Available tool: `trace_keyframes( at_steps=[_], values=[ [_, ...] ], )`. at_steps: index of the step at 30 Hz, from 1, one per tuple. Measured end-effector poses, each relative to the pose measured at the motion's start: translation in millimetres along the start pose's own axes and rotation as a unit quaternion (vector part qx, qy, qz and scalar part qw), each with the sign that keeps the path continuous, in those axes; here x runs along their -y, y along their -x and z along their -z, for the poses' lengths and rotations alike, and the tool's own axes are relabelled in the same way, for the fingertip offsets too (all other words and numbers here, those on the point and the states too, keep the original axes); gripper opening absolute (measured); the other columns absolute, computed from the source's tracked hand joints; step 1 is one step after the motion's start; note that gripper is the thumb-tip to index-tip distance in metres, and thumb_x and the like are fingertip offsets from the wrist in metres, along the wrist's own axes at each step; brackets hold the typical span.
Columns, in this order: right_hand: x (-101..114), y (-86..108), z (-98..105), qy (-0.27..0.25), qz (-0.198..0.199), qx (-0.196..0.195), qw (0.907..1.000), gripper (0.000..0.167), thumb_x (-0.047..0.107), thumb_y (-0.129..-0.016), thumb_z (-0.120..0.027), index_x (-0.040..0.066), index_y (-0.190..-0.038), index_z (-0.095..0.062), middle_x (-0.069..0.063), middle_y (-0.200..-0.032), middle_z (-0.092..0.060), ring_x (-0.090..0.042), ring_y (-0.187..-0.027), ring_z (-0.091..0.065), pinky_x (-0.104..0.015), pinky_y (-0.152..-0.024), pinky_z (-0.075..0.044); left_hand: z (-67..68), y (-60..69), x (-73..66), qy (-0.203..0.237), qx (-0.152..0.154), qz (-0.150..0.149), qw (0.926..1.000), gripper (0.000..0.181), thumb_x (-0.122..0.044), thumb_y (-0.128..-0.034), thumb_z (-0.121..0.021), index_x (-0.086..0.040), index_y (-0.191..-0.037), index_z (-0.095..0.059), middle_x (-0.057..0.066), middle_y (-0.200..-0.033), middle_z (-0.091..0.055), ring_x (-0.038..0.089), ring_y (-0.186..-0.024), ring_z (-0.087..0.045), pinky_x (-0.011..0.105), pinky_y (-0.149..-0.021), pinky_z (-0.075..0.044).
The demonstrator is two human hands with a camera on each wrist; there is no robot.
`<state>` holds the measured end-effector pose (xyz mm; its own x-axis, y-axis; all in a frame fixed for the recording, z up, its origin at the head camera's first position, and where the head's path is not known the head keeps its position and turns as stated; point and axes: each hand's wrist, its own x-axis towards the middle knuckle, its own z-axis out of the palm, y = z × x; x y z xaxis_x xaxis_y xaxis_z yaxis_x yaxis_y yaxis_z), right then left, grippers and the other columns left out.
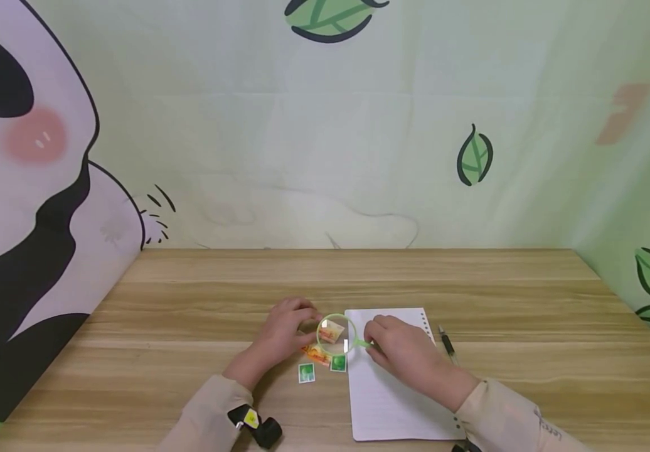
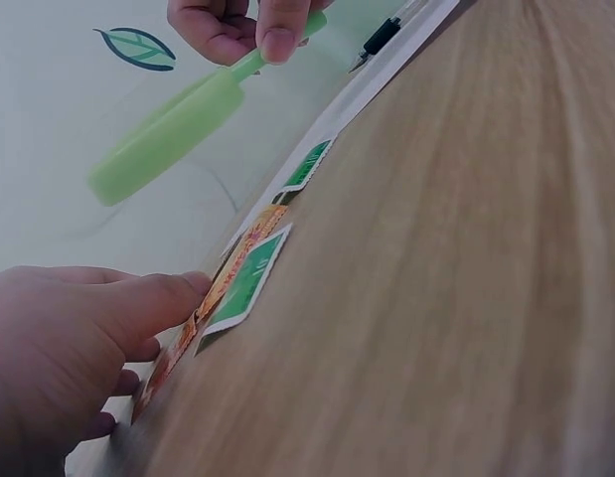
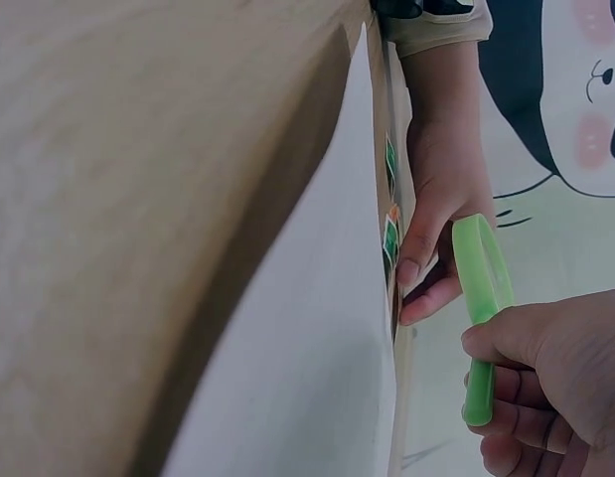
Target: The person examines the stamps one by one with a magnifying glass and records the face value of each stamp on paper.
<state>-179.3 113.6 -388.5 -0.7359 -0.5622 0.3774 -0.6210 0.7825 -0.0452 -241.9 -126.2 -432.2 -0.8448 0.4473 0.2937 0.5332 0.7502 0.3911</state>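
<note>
My right hand (image 1: 406, 355) grips a green magnifying glass (image 2: 168, 139) by its short handle. The round lens hangs raised above orange-and-cream printed paper pieces, stamp-like, with one of them (image 1: 316, 355) partly outside the ring. At their left side rests my left hand (image 1: 285, 329), its thumb and fingers touching the edge of the pieces without visibly gripping them. Two green stamps with white scalloped borders lie nearer to me: one stamp (image 1: 306, 373) apart on the wood, the other stamp (image 1: 338, 363) by the paper's left edge.
A white lined sheet or pad (image 1: 393, 402) with punched holes lies beneath my right hand. To its right is a black-and-clear pen (image 1: 446, 343). The wooden table (image 1: 201, 295) ends at a cloth backdrop (image 1: 325, 157) printed with a panda and leaves.
</note>
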Motion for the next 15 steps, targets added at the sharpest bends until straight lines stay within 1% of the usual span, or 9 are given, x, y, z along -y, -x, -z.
trace_keyframes(
  at_steps=[7,13,15],
  values=[
    [-1.2,-2.0,4.1,-0.001,-0.002,0.000,1.0000,0.013,0.014,-0.081,-0.073,0.014,-0.083,-0.060,0.004,-0.084,-0.062,-0.007,-0.075,-0.057,-0.019,-0.057,-0.050,0.6,-1.0,-1.2,-0.005,-0.001,0.002,1.0000,0.024,-0.022,-0.0797,-0.077,-0.012,-0.101,-0.071,0.010,-0.115,-0.063,0.032,-0.114,-0.054,0.051,-0.102,-0.041],
    [-3.7,-2.6,11.1,-0.013,-0.005,-0.017,0.9998,0.013,0.013,-0.080,-0.073,0.013,-0.083,-0.060,0.004,-0.078,-0.058,-0.005,-0.068,-0.053,-0.015,-0.052,-0.043,3.1,-0.5,-2.5,0.018,0.002,0.018,0.9997,0.030,-0.024,-0.0822,-0.075,-0.010,-0.108,-0.070,0.013,-0.118,-0.062,0.034,-0.116,-0.053,0.052,-0.103,-0.040],
    [-3.8,-3.0,15.1,-0.017,-0.012,-0.016,0.9997,0.013,0.013,-0.081,-0.073,0.013,-0.083,-0.060,0.004,-0.078,-0.059,-0.005,-0.067,-0.052,-0.014,-0.052,-0.041,4.0,-0.1,-3.0,0.025,0.003,0.022,0.9994,0.032,-0.026,-0.0831,-0.074,-0.009,-0.111,-0.069,0.014,-0.119,-0.062,0.035,-0.117,-0.053,0.052,-0.103,-0.041]
  ],
)
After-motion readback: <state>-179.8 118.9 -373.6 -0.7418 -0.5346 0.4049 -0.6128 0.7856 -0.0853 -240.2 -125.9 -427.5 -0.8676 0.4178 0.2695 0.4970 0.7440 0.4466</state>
